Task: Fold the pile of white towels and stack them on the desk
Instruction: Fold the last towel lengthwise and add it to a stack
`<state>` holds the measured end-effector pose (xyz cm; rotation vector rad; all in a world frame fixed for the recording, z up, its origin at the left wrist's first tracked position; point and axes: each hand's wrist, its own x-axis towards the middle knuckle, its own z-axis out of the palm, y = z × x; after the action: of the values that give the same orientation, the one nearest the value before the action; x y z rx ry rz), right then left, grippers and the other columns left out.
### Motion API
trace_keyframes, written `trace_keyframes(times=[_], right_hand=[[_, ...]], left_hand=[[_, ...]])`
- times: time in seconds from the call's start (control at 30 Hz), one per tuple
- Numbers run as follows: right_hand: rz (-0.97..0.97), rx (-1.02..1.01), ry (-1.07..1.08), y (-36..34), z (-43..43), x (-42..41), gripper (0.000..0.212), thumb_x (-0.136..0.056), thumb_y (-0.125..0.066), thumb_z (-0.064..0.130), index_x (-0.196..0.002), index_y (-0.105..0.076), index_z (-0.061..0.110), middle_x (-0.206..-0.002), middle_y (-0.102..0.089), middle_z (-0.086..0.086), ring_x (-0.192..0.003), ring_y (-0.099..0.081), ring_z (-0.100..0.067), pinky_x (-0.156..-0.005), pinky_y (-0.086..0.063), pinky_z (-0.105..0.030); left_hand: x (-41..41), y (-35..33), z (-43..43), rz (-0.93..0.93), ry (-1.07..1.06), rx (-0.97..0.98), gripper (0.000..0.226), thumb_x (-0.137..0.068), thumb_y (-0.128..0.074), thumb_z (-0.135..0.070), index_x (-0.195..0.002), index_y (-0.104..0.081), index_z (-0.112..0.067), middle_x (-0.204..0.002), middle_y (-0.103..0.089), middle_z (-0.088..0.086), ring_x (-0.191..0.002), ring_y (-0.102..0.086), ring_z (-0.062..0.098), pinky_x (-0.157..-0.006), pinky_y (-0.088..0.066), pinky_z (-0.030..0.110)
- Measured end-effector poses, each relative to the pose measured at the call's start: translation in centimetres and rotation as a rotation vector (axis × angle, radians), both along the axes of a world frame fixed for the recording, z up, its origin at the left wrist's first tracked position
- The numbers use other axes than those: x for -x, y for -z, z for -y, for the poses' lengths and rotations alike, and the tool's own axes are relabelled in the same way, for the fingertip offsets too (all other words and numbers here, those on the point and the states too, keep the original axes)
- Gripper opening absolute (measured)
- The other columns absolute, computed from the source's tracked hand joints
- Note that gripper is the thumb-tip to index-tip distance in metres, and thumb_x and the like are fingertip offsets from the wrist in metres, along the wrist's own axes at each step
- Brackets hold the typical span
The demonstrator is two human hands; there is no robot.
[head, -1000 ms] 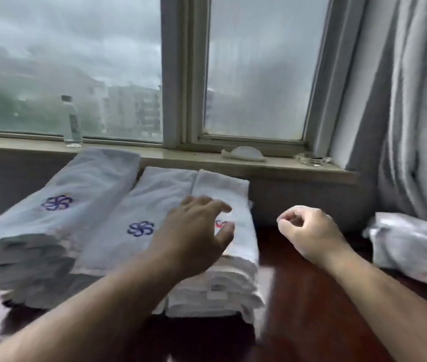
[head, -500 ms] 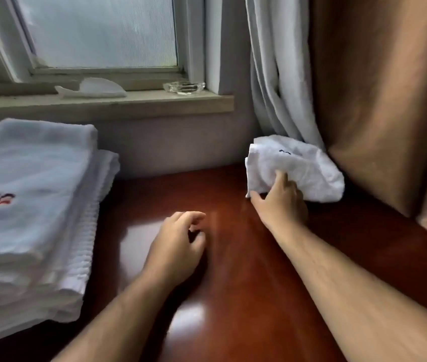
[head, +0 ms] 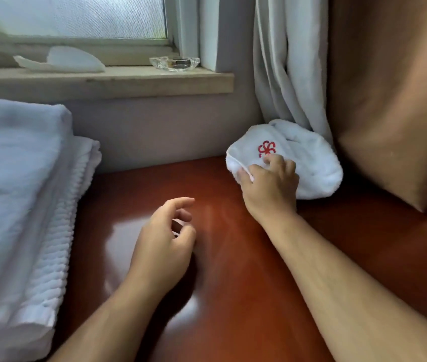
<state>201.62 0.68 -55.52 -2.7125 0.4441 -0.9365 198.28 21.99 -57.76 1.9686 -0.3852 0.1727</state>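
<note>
right hand (head: pixel 269 186) just grabbed the crumpled towel (head: pixel 311 163), right of the folded stack (head: pixel 19 192); left hand (head: pixel 165 241) loose, empty. Next fold coming, I guess.

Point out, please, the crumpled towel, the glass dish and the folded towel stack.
crumpled towel (head: pixel 314 160), head view, plush surface right of logo
glass dish (head: pixel 174 64), head view, its centre
folded towel stack (head: pixel 11 178), head view, top towel's face

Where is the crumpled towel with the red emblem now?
In the head view, the crumpled towel lies far right on the desk, against the white curtain; the right hand grips its near edge.
</note>
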Motion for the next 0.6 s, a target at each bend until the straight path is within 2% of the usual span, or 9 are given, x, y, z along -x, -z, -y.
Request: trace_keyframes(times=[0.03, 0.1, 0.17, 0.27, 0.37, 0.43, 0.5, 0.57, 0.6], right_hand=[[0.046, -0.056, -0.026, -0.3, -0.7, 0.9, 0.043, -0.102, -0.046, 0.039, -0.086, -0.072, 0.009, -0.114, -0.064, -0.013, -0.110, -0.053, -0.038, -0.088, -0.042, -0.042], [0.030, -0.478, -0.098, -1.5, -1.7, 2.9, 0.043, -0.105, -0.039, 0.035, -0.074, -0.060, 0.014, -0.086, -0.066, -0.003, -0.093, -0.062, -0.030, -0.072, -0.043, -0.037], [-0.053, -0.855, -0.145, -2.9, -2.5, 5.2, 0.039, -0.106, -0.036, 0.037, -0.083, -0.060, 0.017, -0.084, -0.065, 0.001, -0.089, -0.064, -0.023, -0.072, -0.050, -0.034], [-0.094, -0.901, -0.277, -5.7, -3.9, 8.7, 0.042, -0.106, -0.036, 0.042, -0.111, -0.066, 0.012, -0.093, -0.066, 0.002, -0.095, -0.063, -0.018, -0.088, -0.051, -0.034], [0.013, -1.025, -0.492, -10.1, -6.0, 11.6, 0.038, -0.105, -0.041, 0.048, -0.093, -0.065, 0.021, -0.089, -0.071, -0.005, -0.094, -0.070, -0.024, -0.076, -0.058, -0.034], [0.081, -1.246, -0.677, -13.2, -6.5, 13.4, 0.039, -0.100, -0.049, 0.050, -0.092, -0.073, 0.020, -0.094, -0.074, -0.010, -0.097, -0.072, -0.028, -0.078, -0.061, -0.041], [0.168, -1.511, -0.865, -15.0, -6.2, 15.1, 0.048, -0.095, -0.055, 0.058, -0.100, -0.077, 0.015, -0.101, -0.073, -0.015, -0.098, -0.072, -0.031, -0.077, -0.060, -0.042], [0.200, -1.472, -1.003, -15.2, -4.8, 16.5, 0.067, -0.081, -0.061, 0.077, -0.102, -0.076, 0.016, -0.103, -0.074, -0.014, -0.098, -0.074, -0.027, -0.075, -0.060, -0.038], [0.179, -1.337, -0.970, -14.6, -4.2, 17.2, 0.072, -0.066, -0.067, 0.085, -0.095, -0.075, 0.019, -0.092, -0.076, -0.005, -0.087, -0.075, -0.017, -0.068, -0.059, -0.030]], left_hand=[[0.0, -0.1, -0.1, -0.013, -0.005, 0.013, 0.042, -0.086, -0.052, -0.012, -0.109, -0.060, -0.045, -0.097, -0.059, -0.025, -0.077, -0.064, 0.010, -0.065, -0.048, 0.018], [0.5, -0.3, -0.2, -0.020, -0.016, 0.052, 0.042, -0.091, -0.054, -0.005, -0.116, -0.061, -0.038, -0.094, -0.062, -0.019, -0.077, -0.065, 0.007, -0.064, -0.047, 0.014], [1.3, -0.6, -0.2, -0.031, -0.017, 0.067, 0.036, -0.096, -0.060, -0.013, -0.129, -0.059, -0.027, -0.098, -0.064, -0.016, -0.082, -0.063, 0.000, -0.071, -0.048, 0.011], [3.4, -1.3, -0.7, -0.159, 0.069, 0.010, 0.064, -0.093, -0.071, -0.028, -0.147, -0.039, -0.024, -0.128, -0.059, -0.005, -0.103, -0.065, 0.008, -0.095, -0.054, 0.033], [5.8, -2.5, -1.8, -0.215, 0.110, 0.024, 0.116, -0.080, -0.085, -0.030, -0.159, -0.001, -0.029, -0.142, -0.045, -0.010, -0.105, -0.065, 0.005, -0.080, -0.052, 0.016], [7.3, -3.8, -2.7, -0.191, 0.069, 0.078, 0.122, -0.075, -0.088, -0.035, -0.158, 0.001, -0.034, -0.130, -0.053, -0.016, -0.102, -0.064, -0.003, -0.074, -0.048, 0.009], [8.0, -5.3, -3.1, -0.068, 0.034, 0.116, 0.072, -0.076, -0.085, -0.042, -0.134, -0.050, -0.017, -0.100, -0.060, -0.014, -0.080, -0.061, -0.003, -0.068, -0.049, 0.019], [9.2, -7.5, -2.9, 0.062, 0.021, 0.065, 0.047, -0.081, -0.070, -0.045, -0.081, -0.055, 0.000, -0.072, -0.054, -0.002, -0.060, -0.048, 0.010, -0.056, -0.041, 0.035], [9.8, -8.5, -2.8, 0.082, 0.034, 0.055, 0.044, -0.085, -0.064, -0.043, -0.077, -0.055, -0.001, -0.071, -0.058, 0.001, -0.062, -0.052, 0.015, -0.058, -0.044, 0.041]])
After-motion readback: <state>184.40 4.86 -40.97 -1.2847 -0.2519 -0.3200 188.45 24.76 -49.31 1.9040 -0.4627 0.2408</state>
